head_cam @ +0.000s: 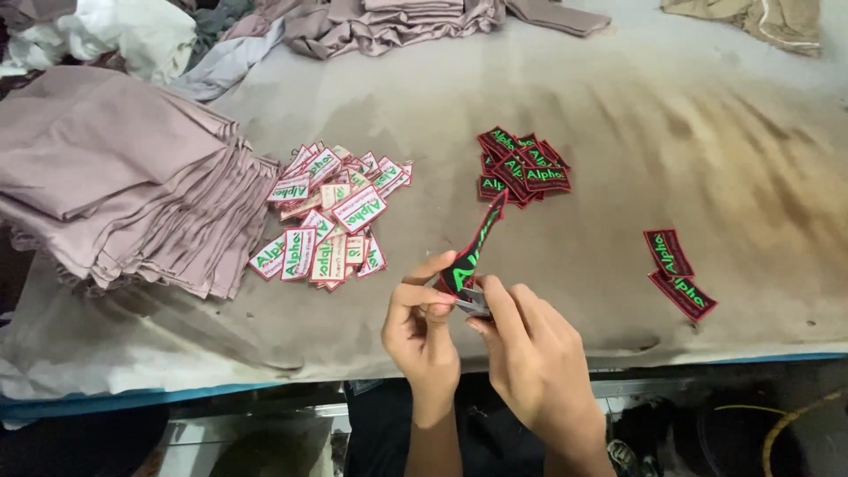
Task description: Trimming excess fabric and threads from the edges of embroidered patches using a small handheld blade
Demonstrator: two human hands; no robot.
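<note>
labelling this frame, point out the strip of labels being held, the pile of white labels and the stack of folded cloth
strip of labels [474,246], head view, middle of the strip
pile of white labels [331,216], head view, centre of the pile
stack of folded cloth [115,168], head view, top fold

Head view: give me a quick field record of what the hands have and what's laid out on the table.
left hand: pinches the lower end of a strip of black patches with red edges and green lettering
right hand: holds a small metal snipper at the strip's lower end
strip: slants up from the hands, off the table
white patches: loose pile, centre-left
black patches: pile beyond the strip; two more lie to the right
folded fabric: mauve stack, far left
table cover: stained beige cloth
</note>
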